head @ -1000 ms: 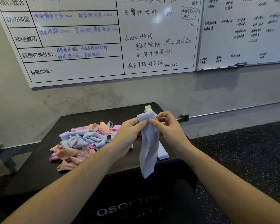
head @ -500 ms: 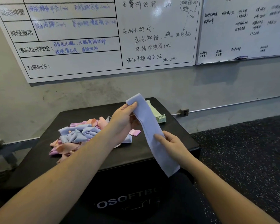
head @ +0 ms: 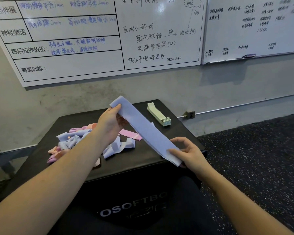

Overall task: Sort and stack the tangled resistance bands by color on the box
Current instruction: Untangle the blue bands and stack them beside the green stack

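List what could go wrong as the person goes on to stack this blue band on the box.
1. The blue band, stretched between the left hand and right hand, could spring free if either grip slips.
2. The near end hangs at the box edge, so the band may slide off when laid down.
3. A sweeping forearm could scatter the tangled pile or nudge the green stack.

I see soft, dim indoor light; glare washes the whiteboard (head: 159,22) top, its shadow falls on the wall (head: 143,85) below, and wide-angle bending curves the edges.
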Demonstrator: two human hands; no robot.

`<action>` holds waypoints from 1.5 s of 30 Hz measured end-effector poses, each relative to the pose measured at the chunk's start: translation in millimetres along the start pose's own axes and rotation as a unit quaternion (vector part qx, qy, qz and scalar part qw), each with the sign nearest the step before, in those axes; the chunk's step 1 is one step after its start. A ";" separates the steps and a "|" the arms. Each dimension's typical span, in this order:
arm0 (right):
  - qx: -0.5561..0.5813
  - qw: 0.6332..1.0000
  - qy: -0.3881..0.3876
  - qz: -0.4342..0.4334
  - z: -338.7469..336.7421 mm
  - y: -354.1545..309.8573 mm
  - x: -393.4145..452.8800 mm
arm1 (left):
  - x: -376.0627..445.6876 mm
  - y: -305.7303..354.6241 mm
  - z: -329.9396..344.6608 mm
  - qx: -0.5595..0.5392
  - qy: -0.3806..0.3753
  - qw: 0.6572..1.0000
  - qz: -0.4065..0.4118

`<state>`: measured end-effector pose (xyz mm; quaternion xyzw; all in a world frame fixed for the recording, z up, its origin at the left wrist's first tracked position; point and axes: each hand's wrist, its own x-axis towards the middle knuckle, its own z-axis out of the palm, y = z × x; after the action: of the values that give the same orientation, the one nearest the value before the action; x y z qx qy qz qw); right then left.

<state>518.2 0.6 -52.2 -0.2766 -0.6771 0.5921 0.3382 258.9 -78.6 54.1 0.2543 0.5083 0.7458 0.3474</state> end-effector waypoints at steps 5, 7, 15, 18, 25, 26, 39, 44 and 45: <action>0.037 0.998 -0.014 -0.048 -6.5 -1.4 -8.6 | 9.5 -4.3 -15.7 0.017 0.032 0.999 -0.010; 0.023 0.998 -0.036 -0.055 -10.0 -2.6 -12.0 | 11.9 -7.7 -19.6 0.028 0.045 0.998 -0.020; -0.116 0.981 -0.137 -0.067 -24.4 11.9 -13.6 | 21.8 -19.3 -17.9 0.070 0.074 0.994 -0.048; -0.103 0.984 -0.133 -0.066 -25.1 16.1 -14.3 | 29.1 -23.7 -19.6 0.138 0.079 0.986 -0.056; -0.257 0.944 -0.045 -0.201 -31.1 29.2 -6.7 | 42.9 -33.0 -12.5 0.217 0.054 0.974 -0.037; -0.290 0.929 -0.042 -0.227 -32.4 31.7 -5.3 | 46.5 -34.5 -10.8 0.228 0.052 0.972 -0.033; -0.254 0.936 -0.033 -0.243 -44.4 59.5 28.0 | 114.3 -64.9 29.4 0.394 0.006 0.918 0.038; -0.283 0.930 -0.026 -0.231 -56.6 77.1 57.5 | 150.6 -92.4 36.9 0.426 0.023 0.903 0.040; -0.285 0.930 -0.021 -0.230 -60.2 80.9 63.7 | 157.4 -98.9 38.1 0.437 0.025 0.898 0.039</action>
<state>524.0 98.7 -119.8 -0.1850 -0.8697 0.2856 0.3575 213.4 89.8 -20.8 0.3818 0.7814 0.4674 0.1587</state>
